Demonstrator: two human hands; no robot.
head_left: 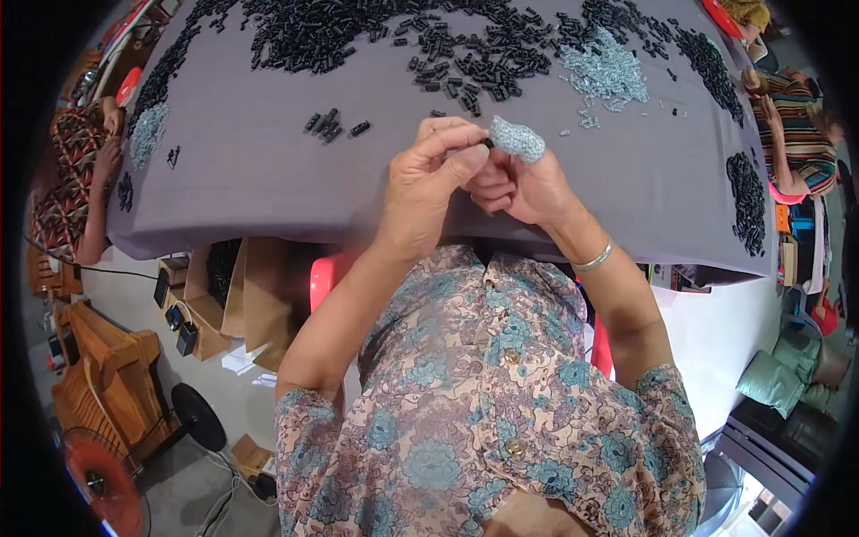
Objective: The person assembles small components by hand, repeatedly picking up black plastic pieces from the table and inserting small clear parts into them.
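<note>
Here, looking down from the head camera, I see my left hand point(437, 174) and right hand point(519, 183) raised together just above the near edge of the grey cloth-covered table point(268, 179), fingertips meeting. The left thumb and forefinger are pinched narrow on a small black piece point(489, 142), and the right hand closes on it from the other side, one finger wearing a knitted grey finger cot point(517, 139); the rest of the right fingers curl in and I cannot tell how much they carry. I judge the piece to be light, stiff plastic, hard to crush but easy to drop, so it is best held by its ends between fingertips, and the knitted cot should give grip on a smooth surface. A few loose black pieces point(327, 123) lie just beyond the hands, a big heap of the same black pieces point(465, 58) spreads across the far side, and a pale bluish pile of tiny parts point(608, 72) sits to the right of it. No bin or tray holds any of this; everything lies straight on the cloth. Below the left edge of the table stands an open cardboard box point(237, 295), its contents hidden from me.
</note>
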